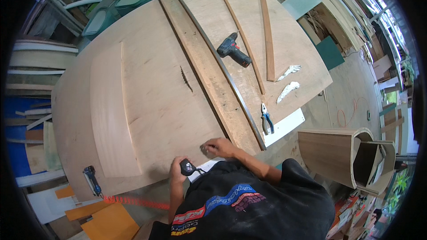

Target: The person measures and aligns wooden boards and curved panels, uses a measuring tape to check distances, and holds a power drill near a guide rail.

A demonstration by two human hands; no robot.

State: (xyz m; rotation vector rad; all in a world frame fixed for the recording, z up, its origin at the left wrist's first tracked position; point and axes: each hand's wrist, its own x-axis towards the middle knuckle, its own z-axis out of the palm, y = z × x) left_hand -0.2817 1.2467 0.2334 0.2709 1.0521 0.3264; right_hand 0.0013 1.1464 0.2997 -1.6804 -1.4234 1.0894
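Observation:
My left hand [177, 169] is wrapped round a small black rounded tape measure [187, 167] with a dark cord, at the near edge of a large wooden panel [155, 62]. My right hand [219, 147] is closed with curled fingers just above the same edge, near the end of a long wooden board [200, 69]. Whatever lies in its fingers, if anything, I cannot make out. A dark metal bar [218, 58] runs along that board's right side. Further off lies a cordless drill [234, 50], beside a thin wood strip [243, 40].
Blue-handled pliers [267, 119] and a wider strip [267, 35] lie at the right. A pale thin board [113, 111] rests at left. An air tool [92, 181] with a red coiled hose [138, 202] sits at the near left corner. A curved wooden box [329, 153] stands at right.

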